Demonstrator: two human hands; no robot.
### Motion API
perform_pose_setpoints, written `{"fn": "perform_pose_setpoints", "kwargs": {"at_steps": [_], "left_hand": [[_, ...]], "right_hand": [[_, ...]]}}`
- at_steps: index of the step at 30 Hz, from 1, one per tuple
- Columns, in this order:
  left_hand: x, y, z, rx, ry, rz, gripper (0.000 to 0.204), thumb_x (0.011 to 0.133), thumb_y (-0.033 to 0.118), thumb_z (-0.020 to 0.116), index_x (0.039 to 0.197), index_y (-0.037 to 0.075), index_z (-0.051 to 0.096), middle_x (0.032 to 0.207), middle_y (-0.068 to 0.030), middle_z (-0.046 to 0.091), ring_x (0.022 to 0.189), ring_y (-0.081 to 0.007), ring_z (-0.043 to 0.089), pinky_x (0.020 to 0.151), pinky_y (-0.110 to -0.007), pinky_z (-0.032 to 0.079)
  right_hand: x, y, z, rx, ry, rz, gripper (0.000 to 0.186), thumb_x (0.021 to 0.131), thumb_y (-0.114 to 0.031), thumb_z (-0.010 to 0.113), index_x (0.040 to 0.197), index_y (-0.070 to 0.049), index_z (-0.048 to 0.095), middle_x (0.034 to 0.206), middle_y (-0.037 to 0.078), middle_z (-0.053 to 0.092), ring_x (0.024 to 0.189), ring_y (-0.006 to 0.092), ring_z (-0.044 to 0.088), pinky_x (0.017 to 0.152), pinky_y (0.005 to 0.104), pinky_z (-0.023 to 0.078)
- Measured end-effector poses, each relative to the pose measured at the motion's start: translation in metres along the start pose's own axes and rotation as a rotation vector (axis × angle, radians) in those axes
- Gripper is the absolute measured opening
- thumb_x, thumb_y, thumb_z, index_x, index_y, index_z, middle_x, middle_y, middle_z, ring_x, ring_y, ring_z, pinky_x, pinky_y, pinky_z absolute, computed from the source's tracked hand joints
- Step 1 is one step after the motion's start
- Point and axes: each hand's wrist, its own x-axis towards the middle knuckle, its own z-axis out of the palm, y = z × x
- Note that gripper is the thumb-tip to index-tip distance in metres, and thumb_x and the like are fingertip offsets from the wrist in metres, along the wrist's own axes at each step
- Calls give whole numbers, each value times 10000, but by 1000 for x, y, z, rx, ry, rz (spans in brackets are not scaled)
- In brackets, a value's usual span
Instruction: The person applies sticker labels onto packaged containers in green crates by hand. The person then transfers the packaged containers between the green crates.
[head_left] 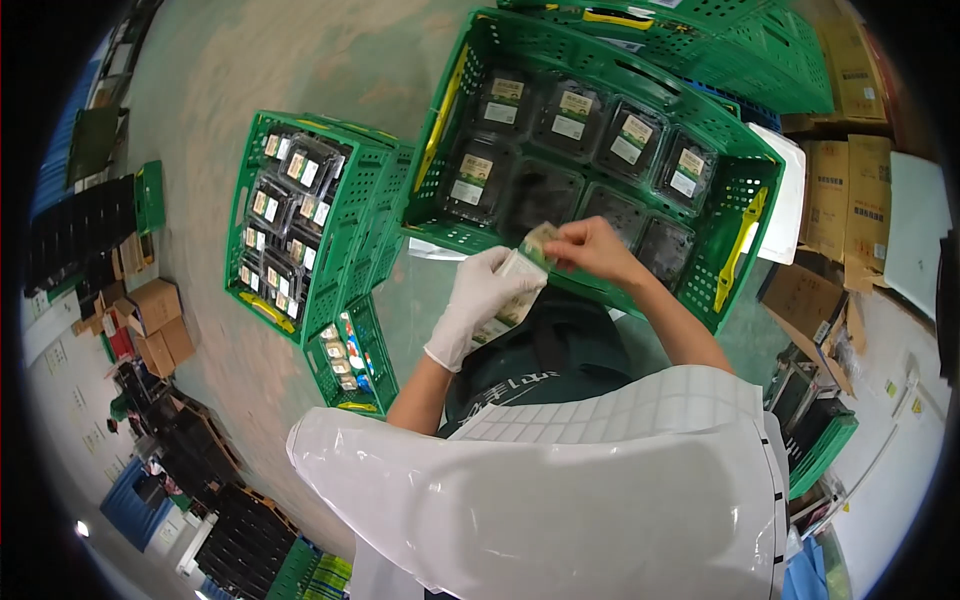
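Fingers (562,243) of the bare right hand (592,248) are pinched together on a small green and white label (541,240), lifting its corner off the strip of labels (512,298) held below. The gloved left hand (478,300), in a white glove, is clamped around that strip, its fingers curled over the upper end. Both hands meet just in front of the near rim of a green crate (745,225), which sits tilted toward the person. Inside it lie dark clear-lidded boxes (573,118); those in the far row carry labels, several in the near row are bare. To the left, apart from the hands, a second green crate (352,215) stands packed with labelled boxes, and open grey floor (260,60) lies between and beyond the two crates. Brown cartons (850,190) crowd the right edge. A white glossy apron (560,500) fills the lower view.
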Motion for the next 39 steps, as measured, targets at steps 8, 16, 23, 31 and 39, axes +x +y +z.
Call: {"fn": "perform_pose_setpoints", "kwargs": {"at_steps": [8,16,23,31,39], "left_hand": [[-22,-56,-32,234,8,189,261,776,168,658,979,5,647,846,-88,656,720,-120,609,665,-258,481],[-39,-33,-24,-278,-17,64,311,819,82,595,1125,25,581,971,-54,631,880,-97,570,771,-236,463],[-15,-32,-3,-400,123,233,232,814,-22,562,1041,-15,608,948,-82,649,857,-108,599,786,-230,475],[-10,-20,8,250,26,22,422,613,393,768,704,15,603,661,-101,617,650,-148,607,629,-293,473],[-15,-37,9,320,-117,477,118,737,118,685,824,45,653,1002,-75,611,1022,-224,530,879,-348,410]], "right_hand": [[111,75,-13,-766,325,104,547,624,-444,734,950,-14,643,887,201,644,836,331,622,714,423,491],[132,74,10,-1437,537,-9,508,679,-451,721,941,-42,569,808,120,654,811,291,622,618,405,506],[13,-10,25,-184,-191,-225,254,781,-252,678,900,-29,648,703,50,652,647,122,592,595,257,474],[-29,10,-15,-341,405,-91,260,701,-241,725,790,-13,639,644,66,623,585,140,577,544,287,444],[11,115,-66,-1055,342,202,577,587,-390,778,992,-55,540,826,169,609,939,335,542,694,454,483]]}}
